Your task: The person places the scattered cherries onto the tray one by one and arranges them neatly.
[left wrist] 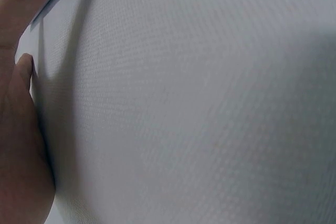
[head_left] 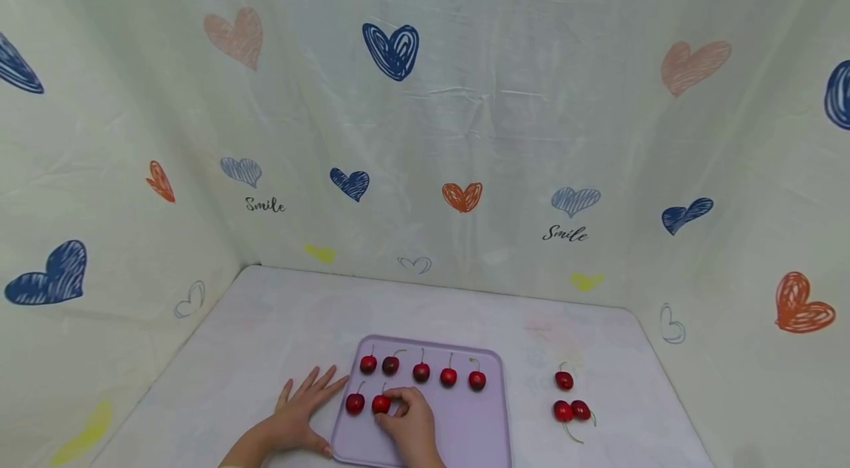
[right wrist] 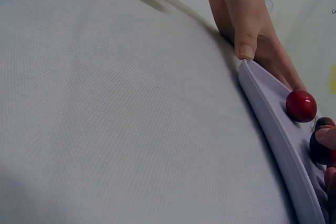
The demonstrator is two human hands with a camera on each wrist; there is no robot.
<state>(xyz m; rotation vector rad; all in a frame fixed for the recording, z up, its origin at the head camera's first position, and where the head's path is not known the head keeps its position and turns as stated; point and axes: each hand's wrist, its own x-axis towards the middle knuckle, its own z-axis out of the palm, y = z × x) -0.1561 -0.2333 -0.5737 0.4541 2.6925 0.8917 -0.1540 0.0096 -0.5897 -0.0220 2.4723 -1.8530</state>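
A lilac tray [head_left: 471,427] lies on the white table, with a row of several red cherries [head_left: 421,373] along its far side, stems pointing away. Nearer, another cherry [head_left: 355,404] sits by the tray's left edge. Beside it my right hand [head_left: 413,422] pinches a cherry [head_left: 381,404] between thumb and fingers, low over the tray. Fingers spread, my left hand [head_left: 299,413] rests at the tray's left rim. The right wrist view shows the left thumb [right wrist: 245,51] at the tray corner; in the left wrist view that hand [left wrist: 21,145] shows only along the edge.
Right of the tray, a single cherry [head_left: 564,380] lies on the table. Nearer are a pair of cherries [head_left: 562,411] side by side, stems attached. A pale curtain [head_left: 491,121] printed with hearts hangs behind the table [head_left: 285,320] and along both sides.
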